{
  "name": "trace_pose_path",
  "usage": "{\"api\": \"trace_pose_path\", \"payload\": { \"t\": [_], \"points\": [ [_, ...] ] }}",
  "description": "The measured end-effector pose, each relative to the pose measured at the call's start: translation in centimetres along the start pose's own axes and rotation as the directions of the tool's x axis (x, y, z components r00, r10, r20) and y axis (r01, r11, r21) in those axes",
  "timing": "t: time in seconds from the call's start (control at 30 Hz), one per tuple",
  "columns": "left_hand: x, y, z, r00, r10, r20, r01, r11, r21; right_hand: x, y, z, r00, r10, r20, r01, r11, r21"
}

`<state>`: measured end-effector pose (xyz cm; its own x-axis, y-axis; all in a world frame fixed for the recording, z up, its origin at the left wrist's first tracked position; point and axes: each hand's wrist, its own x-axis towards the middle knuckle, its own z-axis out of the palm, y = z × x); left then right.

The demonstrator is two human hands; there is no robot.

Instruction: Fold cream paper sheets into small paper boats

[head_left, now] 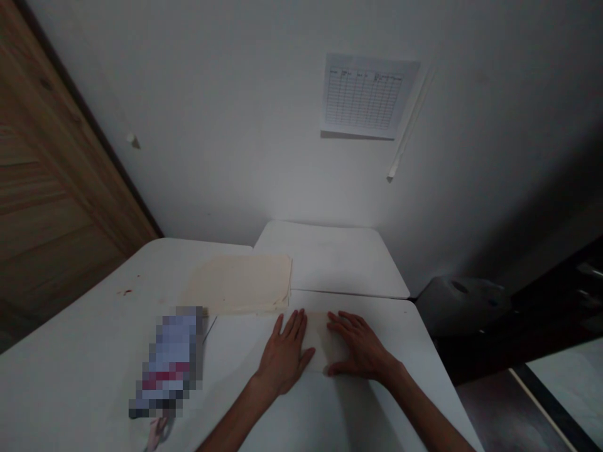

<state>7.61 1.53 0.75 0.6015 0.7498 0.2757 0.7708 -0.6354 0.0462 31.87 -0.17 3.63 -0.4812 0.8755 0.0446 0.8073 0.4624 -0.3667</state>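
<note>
My left hand lies on a pale, squarish, paper-like sheet on the white table, palm down with its fingers stretched out. On the sheet's right side is my right hand, its thumb apart from the fingers. Both hands rest at the sheet's edges and cover parts of it. What the sheet is made of cannot be made out. Just beyond my left hand is a stack of larger cream sheets, with uneven edges at the near right corner.
A pixelated object with a strap lies on the table's left. Seams divide the white tabletop. A printed chart hangs on the wall. A wooden door stands at left; a pale plastic container sits right of the table.
</note>
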Motion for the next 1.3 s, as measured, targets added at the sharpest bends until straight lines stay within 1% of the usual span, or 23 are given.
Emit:
{"api": "trace_pose_path", "payload": {
  "t": [0.07,0.1,0.17,0.23,0.3,0.43,0.53,0.63,0.7,0.77,0.83,0.9,1.03,1.13,1.17,1.23,1.27,1.3],
  "points": [
    [-0.3,0.3,-0.4,1.000,-0.016,-0.004,0.016,1.000,0.003,0.0,0.0,0.0,1.000,0.009,0.011,-0.009,1.000,0.001],
    [-0.6,0.3,-0.6,1.000,-0.001,-0.001,0.001,1.000,-0.003,0.1,0.0,-0.1,1.000,0.013,0.020,-0.013,1.000,0.000],
    [-1.2,0.4,-1.0,0.997,0.080,0.013,-0.080,0.996,-0.038,0.2,0.0,-0.1,0.999,0.017,0.043,-0.017,1.000,-0.004],
    [-1.9,0.2,-1.5,0.984,0.172,0.036,-0.168,0.981,-0.096,0.4,0.1,-0.1,0.998,0.020,0.064,-0.019,1.000,-0.009],
    [-2.6,-0.1,-1.8,0.975,0.217,0.053,-0.207,0.966,-0.158,0.8,0.2,-0.1,0.996,0.026,0.085,-0.025,1.000,-0.013],
    [-3.2,-0.6,-2.2,0.981,0.188,0.048,-0.171,0.955,-0.243,1.6,0.3,-0.2,0.993,0.032,0.116,-0.031,0.999,-0.011],
    [-3.0,-0.6,-2.4,0.989,0.147,0.029,-0.133,0.950,-0.284,1.7,0.2,-0.2,0.994,0.030,0.105,-0.031,0.999,0.010],
    [-2.9,-0.3,-2.7,0.993,0.119,-0.001,-0.114,0.945,-0.307,0.9,-0.5,0.0,0.999,0.025,0.041,-0.026,0.999,0.027],
    [-2.9,-0.1,-2.9,0.992,0.124,-0.011,-0.121,0.946,-0.302,-0.1,-1.2,0.3,0.999,0.005,-0.040,-0.004,1.000,0.026],
    [-2.9,0.3,-3.1,0.991,0.135,-0.013,-0.133,0.949,-0.284,-1.3,-2.2,0.9,0.990,-0.018,-0.141,0.023,0.999,0.031],
    [-2.9,0.6,-3.1,0.989,0.144,-0.026,-0.145,0.954,-0.263,-2.2,-3.3,1.4,0.976,0.016,-0.216,-0.011,1.000,0.026],
    [-2.8,0.8,-2.9,0.987,0.154,-0.050,-0.162,0.953,-0.254,-2.7,-4.3,2.0,0.970,0.046,-0.237,-0.044,0.999,0.017],
    [-2.6,1.2,-2.2,0.977,0.181,-0.116,-0.207,0.940,-0.271,-2.6,-5.3,3.2,0.955,0.052,-0.291,-0.045,0.999,0.030],
    [-3.0,1.1,-1.9,0.959,0.170,-0.226,-0.223,0.947,-0.230,-2.4,-5.3,4.1,0.939,0.069,-0.337,-0.048,0.996,0.070],
    [-3.2,1.0,-1.8,0.948,0.153,-0.278,-0.215,0.954,-0.209,-2.4,-5.2,4.5,0.924,0.106,-0.366,-0.070,0.991,0.111],
    [-3.9,0.8,-1.7,0.926,0.118,-0.359,-0.195,0.963,-0.186,-2.5,-5.0,5.1,0.868,0.237,-0.435,-0.138,0.959,0.247],
    [-4.2,0.7,-1.8,0.923,0.128,-0.362,-0.206,0.960,-0.187,-2.6,-5.0,5.4,0.833,0.314,-0.456,-0.167,0.928,0.334],
    [-4.5,0.5,-1.8,0.929,0.149,-0.339,-0.223,0.956,-0.192,-2.7,-5.0,5.6,0.799,0.385,-0.462,-0.182,0.887,0.424]
  ]
}}
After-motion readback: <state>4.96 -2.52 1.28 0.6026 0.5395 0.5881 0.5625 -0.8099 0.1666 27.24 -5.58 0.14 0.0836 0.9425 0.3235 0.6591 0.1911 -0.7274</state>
